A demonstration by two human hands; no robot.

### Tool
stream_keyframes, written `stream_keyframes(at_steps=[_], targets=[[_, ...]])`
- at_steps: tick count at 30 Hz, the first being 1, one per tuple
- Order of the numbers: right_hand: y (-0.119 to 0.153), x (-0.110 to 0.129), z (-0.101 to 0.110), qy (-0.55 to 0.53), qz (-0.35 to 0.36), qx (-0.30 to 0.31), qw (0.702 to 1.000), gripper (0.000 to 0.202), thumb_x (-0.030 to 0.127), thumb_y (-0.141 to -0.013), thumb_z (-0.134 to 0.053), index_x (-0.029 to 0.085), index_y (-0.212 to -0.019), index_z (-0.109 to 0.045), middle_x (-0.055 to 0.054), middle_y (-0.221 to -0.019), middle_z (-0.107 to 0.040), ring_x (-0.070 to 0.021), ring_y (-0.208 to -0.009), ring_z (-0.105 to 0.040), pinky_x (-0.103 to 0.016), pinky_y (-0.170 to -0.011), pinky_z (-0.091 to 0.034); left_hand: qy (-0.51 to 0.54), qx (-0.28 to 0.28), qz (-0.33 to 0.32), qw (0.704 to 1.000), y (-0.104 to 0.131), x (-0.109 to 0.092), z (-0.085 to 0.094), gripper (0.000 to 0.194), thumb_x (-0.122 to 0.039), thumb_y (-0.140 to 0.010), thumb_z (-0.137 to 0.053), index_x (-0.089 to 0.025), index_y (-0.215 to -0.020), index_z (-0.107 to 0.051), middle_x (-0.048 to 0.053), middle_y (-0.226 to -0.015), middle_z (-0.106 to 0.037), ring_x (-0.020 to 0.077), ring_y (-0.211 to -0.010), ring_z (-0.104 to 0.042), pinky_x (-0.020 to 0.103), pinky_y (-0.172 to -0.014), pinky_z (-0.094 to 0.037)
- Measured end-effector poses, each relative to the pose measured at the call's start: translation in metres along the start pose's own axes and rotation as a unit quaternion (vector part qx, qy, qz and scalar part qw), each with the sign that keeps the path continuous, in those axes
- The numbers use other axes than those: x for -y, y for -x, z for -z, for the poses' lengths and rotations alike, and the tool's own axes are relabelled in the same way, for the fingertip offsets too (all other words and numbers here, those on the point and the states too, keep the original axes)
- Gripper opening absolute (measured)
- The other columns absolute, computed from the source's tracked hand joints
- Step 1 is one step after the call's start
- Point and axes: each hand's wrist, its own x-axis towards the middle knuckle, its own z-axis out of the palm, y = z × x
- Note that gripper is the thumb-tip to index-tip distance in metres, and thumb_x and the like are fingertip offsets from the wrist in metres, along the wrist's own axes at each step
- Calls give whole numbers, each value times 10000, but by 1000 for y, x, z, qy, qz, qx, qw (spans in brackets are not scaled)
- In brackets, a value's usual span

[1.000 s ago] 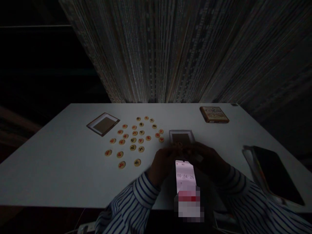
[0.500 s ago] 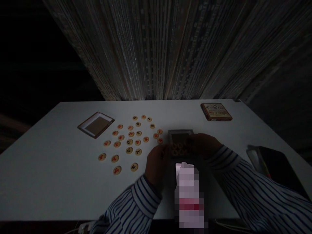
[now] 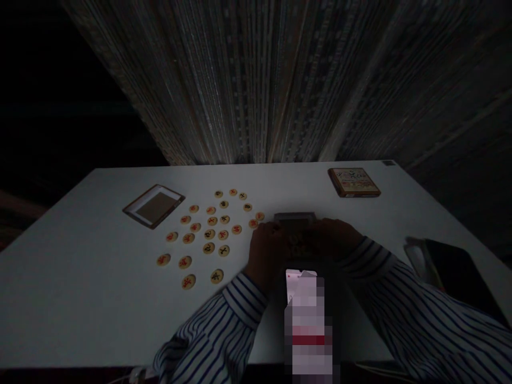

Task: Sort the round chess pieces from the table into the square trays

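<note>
Very dark; we can't make out much at the tray (image 3: 295,215), mid-desk (image 3: 100,298) between both hands. Left hand (image 3: 264,253) is curled at its left side, right hand (image 3: 335,238) reaches over its right; fingertips lost in shadow, so we can't tell if either grips anything. Pieces inside are a blur. Phone (image 3: 294,281) below is mostly under mosaic; right sleeve (image 3: 404,293) covers part of the black slab (image 3: 460,272).

Text: loose pieces (image 3: 223,234) left of the tray carry red or black Chinese characters. Closed box (image 3: 355,181), far right, has dark characters on its cover, too small for us to read.

Vs half a second ago: left hand is higher, and the lowest of three red pieces beside the tray is out of sight; hidden or taken, we can't say.
</note>
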Motion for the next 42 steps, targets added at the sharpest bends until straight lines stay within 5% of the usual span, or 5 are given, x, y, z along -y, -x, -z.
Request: stream_keyframes(at_steps=[12, 29, 35, 42], targets=[[-1, -1, 0, -14, 50, -9, 999, 291, 289, -832, -436, 325, -1051, -623, -60, -1003, -652, -242, -891, -598, -325, -639, -411, -69, 68, -22, 995, -12, -10, 4, 202, -261, -830, -491, -227, -913, -672, 102, -954, -568, 239, -872, -475, 380, -744, -387], [4, -8, -5, 16, 56, -60, 997, 298, 220, -821, -450, 264, -1068, -611, -80, -1061, -636, -251, -896, -590, -343, -637, -416, -46, 26, -14, 999, -9, -10, 5, 184, -222, -810, -517, -235, -914, -668, 101, -879, -569, 242, -833, -486, 371, -701, -394], [0, 7, 5, -3, 112, -153, 982, 260, 216, -814, -476, 219, -1024, -628, -74, -959, -664, -218, -824, -593, -315, -637, -410, -28, -24, 21, 999, 28, 9, 35, 191, -191, -822, -511, -209, -948, -654, 71, -863, -585, 204, -817, -499, 346, -732, -415], [-9, 72, 9, -71, 247, -193, 947, 237, 188, -809, -460, 198, -962, -640, -83, -905, -665, -195, -831, -587, -334, -722, -412, 24, -58, 135, 989, 105, 66, 82, 245, -274, -840, -501, -192, -1047, -603, 53, -951, -613, 191, -911, -521, 371, -848, -426]])
